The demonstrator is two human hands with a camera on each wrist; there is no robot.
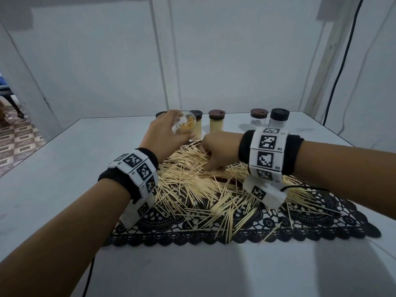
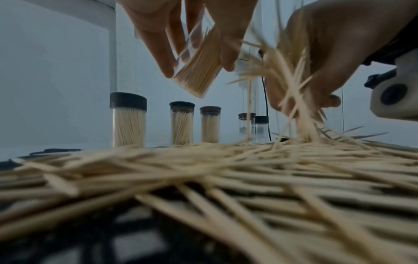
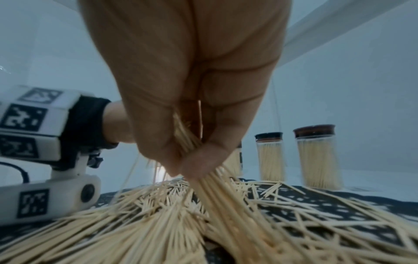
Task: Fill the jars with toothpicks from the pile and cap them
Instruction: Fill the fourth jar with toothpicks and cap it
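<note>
Two hands at frame centre, left hand [image 1: 162, 133] gripping tilted open jar [image 1: 184, 125], right hand [image 1: 216, 151] pinching toothpicks [image 3: 199, 182] from pile [image 1: 201, 189]

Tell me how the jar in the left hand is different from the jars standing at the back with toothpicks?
The held jar is uncapped and tilted; the back jars wear dark lids and stand upright. The held one is part full, those packed. All are clear.
</note>
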